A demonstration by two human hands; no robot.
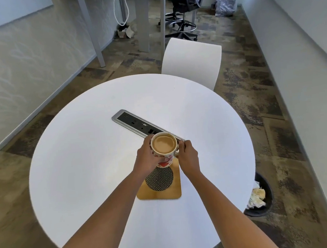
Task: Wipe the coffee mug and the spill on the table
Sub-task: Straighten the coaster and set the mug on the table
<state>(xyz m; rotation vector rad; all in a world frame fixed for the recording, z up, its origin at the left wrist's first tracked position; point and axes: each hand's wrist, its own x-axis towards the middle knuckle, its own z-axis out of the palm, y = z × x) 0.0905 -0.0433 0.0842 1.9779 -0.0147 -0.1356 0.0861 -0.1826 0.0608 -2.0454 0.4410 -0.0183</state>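
On the round table: 1 mug of coffee, 1 wooden coaster, 1 power strip. 2 hands: left hand, right hand. Beyond its far edge, 1 white chair; by its right edge, 1 bin.

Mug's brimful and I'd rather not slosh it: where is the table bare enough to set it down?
Bare: the table's left half, and right of the coaster. Crowded: the middle, where both hands hold the mug between coaster and power strip.
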